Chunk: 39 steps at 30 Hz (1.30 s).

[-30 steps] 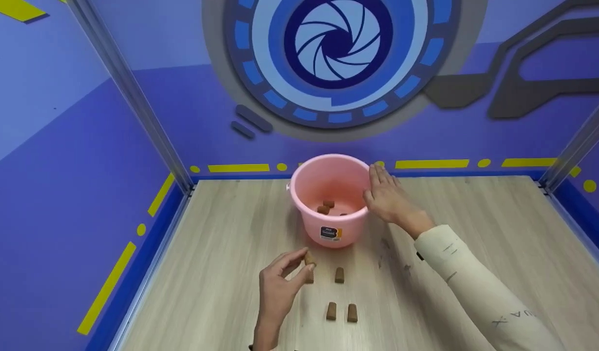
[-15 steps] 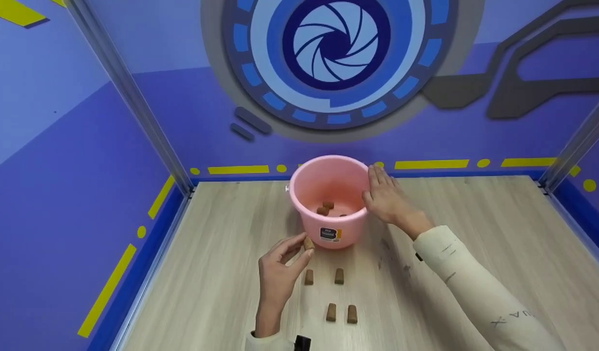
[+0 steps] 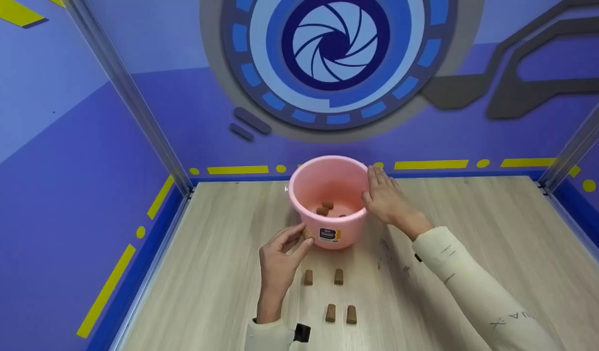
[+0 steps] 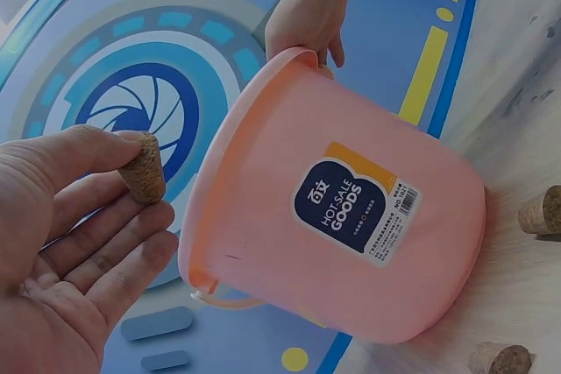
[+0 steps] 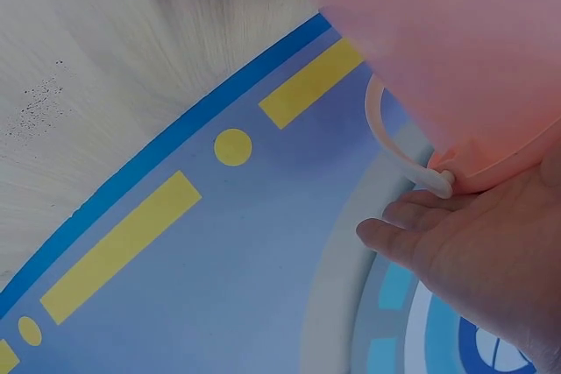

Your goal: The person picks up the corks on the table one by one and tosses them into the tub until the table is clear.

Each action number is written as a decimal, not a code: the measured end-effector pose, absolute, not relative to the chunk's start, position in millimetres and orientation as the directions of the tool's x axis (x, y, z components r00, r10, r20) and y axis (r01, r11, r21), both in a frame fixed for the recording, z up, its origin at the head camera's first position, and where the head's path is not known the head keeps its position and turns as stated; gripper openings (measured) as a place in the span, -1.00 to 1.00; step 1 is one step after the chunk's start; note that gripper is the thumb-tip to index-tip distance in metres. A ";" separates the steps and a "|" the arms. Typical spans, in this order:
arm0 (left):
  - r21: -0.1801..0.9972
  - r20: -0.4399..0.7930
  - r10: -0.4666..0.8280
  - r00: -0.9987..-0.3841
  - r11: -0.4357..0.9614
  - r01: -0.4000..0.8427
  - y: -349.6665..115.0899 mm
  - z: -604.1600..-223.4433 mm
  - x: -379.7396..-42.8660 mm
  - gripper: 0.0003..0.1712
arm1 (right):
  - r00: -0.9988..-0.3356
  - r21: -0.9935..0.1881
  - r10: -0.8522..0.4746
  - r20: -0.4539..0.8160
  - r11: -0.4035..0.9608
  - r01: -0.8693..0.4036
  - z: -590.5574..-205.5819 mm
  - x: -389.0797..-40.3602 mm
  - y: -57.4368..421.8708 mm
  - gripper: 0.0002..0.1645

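Note:
Between thumb and fingertips, my left hand pinches a tapered cork stopper. It is raised beside the front left of a pink plastic bucket, level with the label and below the rim in the head view. My right hand rests against the bucket's right rim with its fingers fairly straight, near the handle's pivot in the right wrist view. Inside the upright bucket lie a few corks, partly hidden by the front wall. Several more stand on the table in front, among them one cork nearest my left hand.
Two other corks stand closer to the table's front. The wooden table meets a blue printed back wall just behind the bucket. Side walls with metal corner posts enclose it.
My left hand has moved forward and up with the cork, from over the standing corks to beside the bucket's wall. The right hand and bucket have stayed in place.

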<state>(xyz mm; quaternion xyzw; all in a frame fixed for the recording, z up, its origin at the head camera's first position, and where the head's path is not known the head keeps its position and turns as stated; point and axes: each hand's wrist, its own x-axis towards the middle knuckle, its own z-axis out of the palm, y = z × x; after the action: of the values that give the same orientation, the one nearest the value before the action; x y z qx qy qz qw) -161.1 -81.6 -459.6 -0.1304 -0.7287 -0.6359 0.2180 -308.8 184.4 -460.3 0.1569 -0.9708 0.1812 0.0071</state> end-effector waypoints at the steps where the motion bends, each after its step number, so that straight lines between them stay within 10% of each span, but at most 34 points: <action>1: 0.867 0.490 -0.088 -0.867 0.158 0.474 -81.5 -459.1 -162.5 -0.61 | -0.950 -0.350 -0.303 0.072 0.884 -0.309 -460.5 -309.1 184.4 -0.11; 39: 0.809 0.583 -0.090 -0.808 0.157 0.566 -67.8 -443.4 -206.5 -0.65 | -0.947 -0.344 -0.315 0.061 0.884 -0.316 -458.8 -309.7 183.5 -0.13</action>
<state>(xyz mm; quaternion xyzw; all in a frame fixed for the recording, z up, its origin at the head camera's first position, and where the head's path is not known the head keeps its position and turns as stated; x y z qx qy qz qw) -206.5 -67.8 -443.4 -0.1669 -0.7142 -0.6275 0.2614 -309.7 183.5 -458.8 0.1626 -0.9706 0.1776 0.0017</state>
